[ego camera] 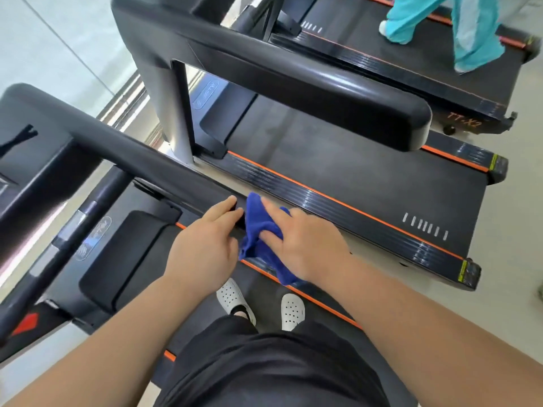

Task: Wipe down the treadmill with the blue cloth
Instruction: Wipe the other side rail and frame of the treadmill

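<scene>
As the right hand (pixel 305 245) clutches one blue cloth (pixel 258 227), three treadmills (pixel 88 160) (pixel 352 177) (pixel 382 48) stand.

This is a gym, on a floor given over to cardio machines. Three machines stand side by side in a row: the nearest treadmill (pixel 129 251), a middle treadmill (pixel 323 160) just to its right, and a far treadmill (pixel 382 45) beyond that. All share one build: black running belts edged with orange stripes, ribbed side rails, and a thick black handrail (pixel 293 83) on grey uprights. The far one is marked "TT-X2" at its rear end, and a person in teal trousers (pixel 470 30) and white shoes stands on its belt. The floor (pixel 514 245) is pale and smooth. Pale panels (pixel 58 39) with a metal frame line the left side.
</scene>
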